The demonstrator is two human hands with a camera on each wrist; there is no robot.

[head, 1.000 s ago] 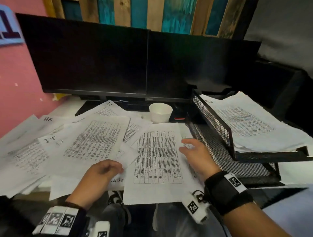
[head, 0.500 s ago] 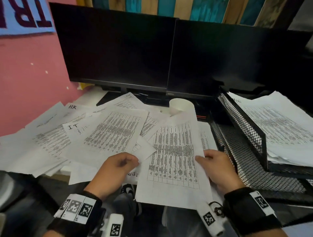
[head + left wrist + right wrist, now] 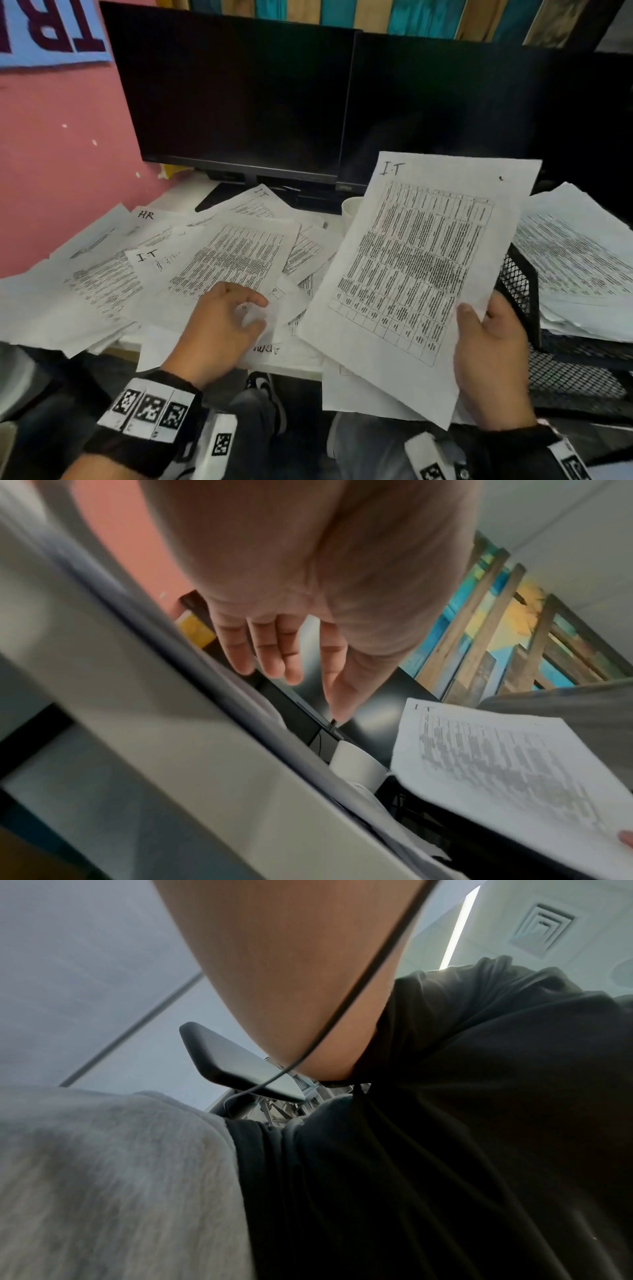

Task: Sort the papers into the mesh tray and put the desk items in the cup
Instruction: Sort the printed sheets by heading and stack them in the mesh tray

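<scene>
My right hand [image 3: 479, 329] pinches the lower right edge of a printed sheet marked "I-T" [image 3: 411, 274], thumb on its face, and holds it tilted up above the desk. The same sheet [image 3: 507, 772] shows in the left wrist view. My left hand [image 3: 253, 311] hovers with relaxed fingers [image 3: 274, 653] over the scattered papers [image 3: 219, 260] and holds nothing. The black mesh tray [image 3: 517, 284] stands at the right, its upper tier carrying a paper stack [image 3: 575, 260]. A white cup [image 3: 352, 209] peeks out behind the lifted sheet. The right wrist view shows only forearm and clothing.
Two dark monitors [image 3: 239, 102] [image 3: 445, 109] stand along the back of the desk. A pink wall [image 3: 61, 171] bounds the left side. A sheet marked "HR" [image 3: 145, 215] lies at the far left of the pile. The tray's lower tier [image 3: 575, 380] shows bare mesh.
My right hand has picked the "I-T" sheet up off the desk and tilted it upward. My left hand has stayed over the papers near the front edge.
</scene>
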